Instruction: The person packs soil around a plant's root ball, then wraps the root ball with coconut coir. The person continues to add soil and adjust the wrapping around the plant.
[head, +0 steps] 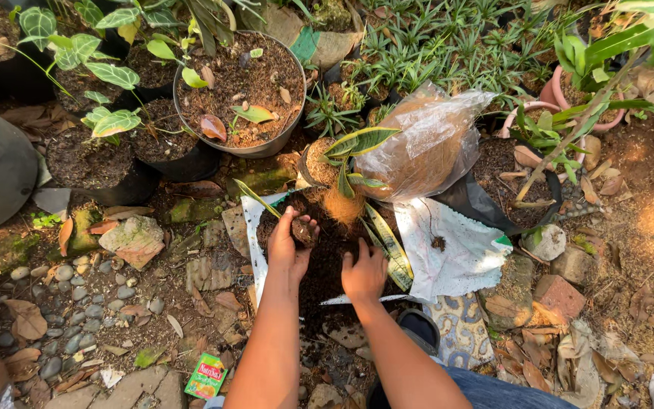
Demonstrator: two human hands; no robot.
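A dark clump of soil sits just left of frame centre, above a heap of loose black soil spread on a white sack at centre.

There is one view only, from the camera on my head. It looks almost straight down past my forearms at the ground in front of me, near enough that my left hand and right hand sit mid-frame, pots along the top edge.
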